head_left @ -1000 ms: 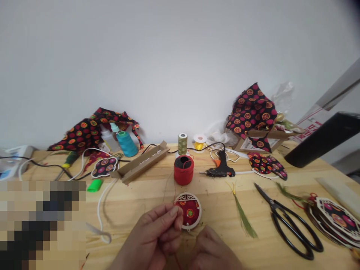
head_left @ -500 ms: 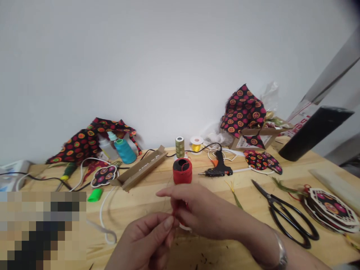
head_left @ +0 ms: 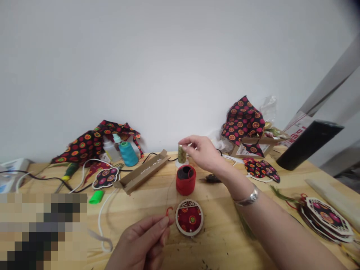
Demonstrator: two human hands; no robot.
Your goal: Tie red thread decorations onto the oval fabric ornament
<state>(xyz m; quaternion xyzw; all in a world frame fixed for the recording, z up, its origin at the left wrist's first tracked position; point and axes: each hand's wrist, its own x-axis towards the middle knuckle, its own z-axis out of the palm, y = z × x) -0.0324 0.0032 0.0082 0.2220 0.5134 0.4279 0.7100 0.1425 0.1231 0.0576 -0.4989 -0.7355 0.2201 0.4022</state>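
At lower centre, the left hand (head_left: 146, 237) pinches a red loop (head_left: 168, 210), just left of the pendant (head_left: 189, 220) on the worktop (head_left: 219, 210). The right hand (head_left: 201, 152) is at the green spool (head_left: 182, 155), mid-frame; whether gripping, I cannot tell. Best keep the pinch firm and avoid knocking the red spool (head_left: 185, 185).
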